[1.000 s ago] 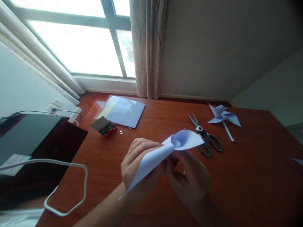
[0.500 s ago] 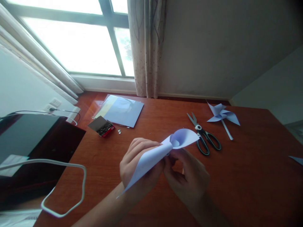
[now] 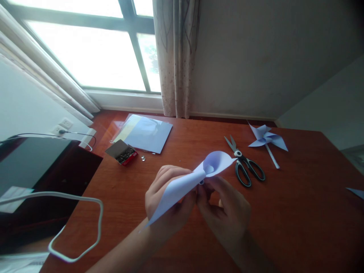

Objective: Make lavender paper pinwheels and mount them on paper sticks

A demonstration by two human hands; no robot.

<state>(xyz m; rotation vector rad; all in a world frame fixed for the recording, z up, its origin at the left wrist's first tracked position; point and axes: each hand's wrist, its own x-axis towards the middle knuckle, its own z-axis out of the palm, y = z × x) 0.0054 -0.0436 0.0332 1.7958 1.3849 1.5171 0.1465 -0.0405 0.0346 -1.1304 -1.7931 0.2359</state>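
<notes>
A paper pinwheel (image 3: pixel 182 188) with curled pale blades is in my hands above the middle of the desk. My left hand (image 3: pixel 167 189) is closed around it from behind, partly covered by one long blade. Just under the hub, the fingers of my right hand (image 3: pixel 227 208) are bent in a pinch. Between the fingertips shows the small round end of what looks like a rolled paper stick (image 3: pixel 201 182); its length is hidden by my fingers. Beyond the right hand lie scissors (image 3: pixel 238 154) with black and white handles, blades parted.
A finished-looking pinwheel (image 3: pixel 264 137) on a white stick lies at the back right. At the back left are a paper pack (image 3: pixel 153 132) in clear film, an open red box (image 3: pixel 125 155) of small dark items and metal bits (image 3: pixel 143 158). A white cable (image 3: pixel 101 220) loops at the left.
The pinwheel has turned slightly in my hands; its right blade now reaches less far right and sits a bit higher. Both hands keep their grip.
</notes>
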